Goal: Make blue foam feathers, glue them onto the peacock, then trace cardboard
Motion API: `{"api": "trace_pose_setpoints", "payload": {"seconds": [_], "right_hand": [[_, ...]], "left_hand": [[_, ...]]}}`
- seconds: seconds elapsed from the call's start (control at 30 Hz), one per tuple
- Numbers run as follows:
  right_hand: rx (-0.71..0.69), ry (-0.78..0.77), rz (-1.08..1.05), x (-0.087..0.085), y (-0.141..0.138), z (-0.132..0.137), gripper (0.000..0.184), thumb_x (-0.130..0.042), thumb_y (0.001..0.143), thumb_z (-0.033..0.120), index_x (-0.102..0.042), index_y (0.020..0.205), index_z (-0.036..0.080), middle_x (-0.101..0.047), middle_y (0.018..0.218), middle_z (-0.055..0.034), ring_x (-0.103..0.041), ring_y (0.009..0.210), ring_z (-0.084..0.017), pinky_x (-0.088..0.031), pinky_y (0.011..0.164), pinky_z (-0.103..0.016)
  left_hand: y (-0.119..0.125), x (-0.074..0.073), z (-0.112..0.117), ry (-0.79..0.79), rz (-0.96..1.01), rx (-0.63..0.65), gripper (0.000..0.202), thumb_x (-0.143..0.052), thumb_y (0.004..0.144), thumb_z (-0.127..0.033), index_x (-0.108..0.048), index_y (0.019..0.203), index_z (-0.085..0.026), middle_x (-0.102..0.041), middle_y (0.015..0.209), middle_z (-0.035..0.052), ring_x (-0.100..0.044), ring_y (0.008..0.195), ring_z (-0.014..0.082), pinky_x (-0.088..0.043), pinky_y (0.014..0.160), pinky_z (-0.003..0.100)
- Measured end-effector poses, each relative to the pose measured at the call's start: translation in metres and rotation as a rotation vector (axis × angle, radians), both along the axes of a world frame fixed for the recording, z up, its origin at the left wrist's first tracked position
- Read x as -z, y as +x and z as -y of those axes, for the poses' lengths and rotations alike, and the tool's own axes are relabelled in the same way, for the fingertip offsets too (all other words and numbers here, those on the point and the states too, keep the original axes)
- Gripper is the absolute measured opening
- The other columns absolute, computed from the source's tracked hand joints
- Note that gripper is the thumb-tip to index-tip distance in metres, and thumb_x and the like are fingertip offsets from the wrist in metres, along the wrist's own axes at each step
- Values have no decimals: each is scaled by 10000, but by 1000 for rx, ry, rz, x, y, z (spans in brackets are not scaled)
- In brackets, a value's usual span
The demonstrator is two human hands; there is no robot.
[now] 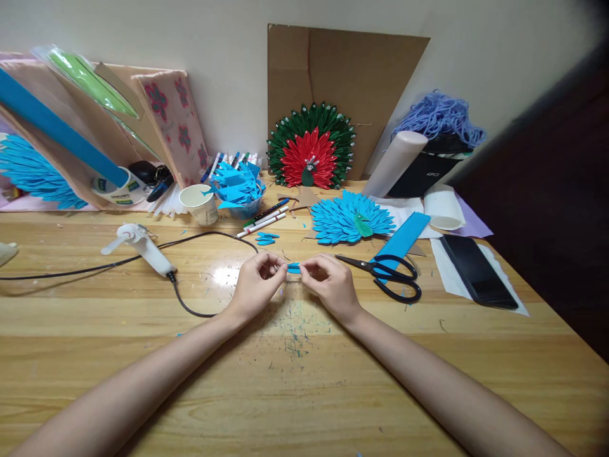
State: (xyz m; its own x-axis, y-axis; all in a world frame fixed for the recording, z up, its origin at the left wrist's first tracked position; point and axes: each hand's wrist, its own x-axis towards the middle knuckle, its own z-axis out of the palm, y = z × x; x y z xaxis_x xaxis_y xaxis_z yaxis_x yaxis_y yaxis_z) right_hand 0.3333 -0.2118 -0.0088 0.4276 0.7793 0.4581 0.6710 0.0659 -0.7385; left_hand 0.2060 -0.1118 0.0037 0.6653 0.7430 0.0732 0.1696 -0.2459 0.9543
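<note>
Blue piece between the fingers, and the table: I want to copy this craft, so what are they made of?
The blue piece looks like thin paper or foam sheet, matte: flat even colour, no shine. The table looks like varnished wood or veneer: grain lines and a bright glare.

Small blue paper piece (294, 268) mostly hidden between pinching fingertips of left hand (257, 282) and right hand (330, 285), glue gun cord (47, 274) cut off at left edge, pale object (7, 252) cropped there too, black box (428, 171) print too small to read
</note>
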Motion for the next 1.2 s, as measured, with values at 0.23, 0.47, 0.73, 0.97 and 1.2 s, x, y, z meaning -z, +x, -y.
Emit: {"api": "trace_pose_setpoints", "payload": {"seconds": [0.23, 0.47, 0.73, 0.97, 1.2], "right_hand": [[17, 2, -89, 0, 3, -1, 69, -566, 799, 204, -628, 824, 186, -622, 782, -38, -576, 664, -145, -485, 589, -266], [-135, 14, -40, -2, 1, 0, 56, -566, 820, 212, -619, 836, 204, -612, 793, -30, -584, 772, -161, -489, 680, -290], [-90, 33, -3, -3, 1, 0, 35, -568, 811, 199, -593, 786, 197, -590, 744, -21, -558, 710, -155, -462, 646, -288], [-86, 58, 86, -1, 0, 0, 53, -565, 795, 170, -594, 790, 213, -603, 735, -27, -557, 725, -176, -457, 660, -311], [-94, 65, 241, 1, 0, 0, 86, -538, 793, 135, -572, 771, 211, -613, 744, -37, -543, 734, -185, -437, 661, -317]], "left_hand": [[0, 3, -3, -43, 19, -18, 151, -589, 741, -290, -568, 736, -140, -543, 600, -13, -452, 516, 83, -335, 487, 202], [0, 1, 1, 78, -1, 82, 149, -583, 764, -289, -594, 748, -140, -529, 623, -15, -429, 533, 79, -339, 488, 194], [0, 0, 1, 99, -21, 153, 166, -558, 789, -298, -625, 778, -147, -587, 689, 16, -457, 568, 97, -359, 528, 216], [0, 5, -1, 59, -4, 151, 166, -560, 779, -288, -643, 745, -149, -577, 643, 4, -463, 558, 99, -349, 516, 214], [1, 5, -3, -61, 13, 160, 164, -585, 760, -286, -633, 709, -139, -605, 632, 14, -498, 556, 106, -365, 526, 221]]}}
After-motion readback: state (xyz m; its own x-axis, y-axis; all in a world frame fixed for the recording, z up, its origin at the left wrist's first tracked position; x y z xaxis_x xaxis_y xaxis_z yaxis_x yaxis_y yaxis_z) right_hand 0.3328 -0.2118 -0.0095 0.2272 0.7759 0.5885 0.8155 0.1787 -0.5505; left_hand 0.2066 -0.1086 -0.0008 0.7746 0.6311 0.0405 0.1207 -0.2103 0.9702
